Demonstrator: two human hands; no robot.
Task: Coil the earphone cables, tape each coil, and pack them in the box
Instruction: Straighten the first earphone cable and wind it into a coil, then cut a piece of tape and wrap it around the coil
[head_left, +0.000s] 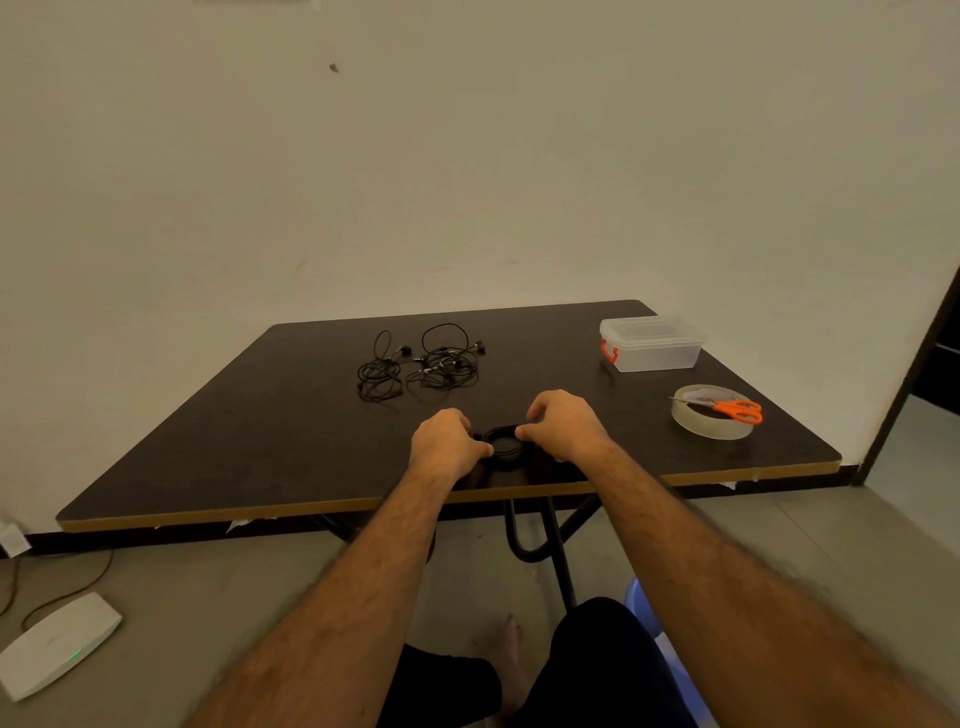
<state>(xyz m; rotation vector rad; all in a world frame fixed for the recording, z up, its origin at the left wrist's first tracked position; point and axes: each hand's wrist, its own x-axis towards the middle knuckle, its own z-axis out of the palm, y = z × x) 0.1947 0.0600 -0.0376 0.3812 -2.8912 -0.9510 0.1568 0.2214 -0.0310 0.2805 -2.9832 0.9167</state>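
Coiling step in hand: left hand (448, 441) and right hand (563, 426) are pinching opposite sides of a black earphone coil (503, 446) that is lying near the middle of the front edge of the surface (260, 431), fingers curled onto the cable. Loose earphone cables (421, 366) are waiting in a tangle toward the back edge. Tape roll (712, 415), with orange scissors (737, 410) resting across it, is sitting near the right front corner; the lidded box (652, 344) is sitting at the back right corner. Next move, by judgement: one hand pinning the coil while the other is fetching tape.
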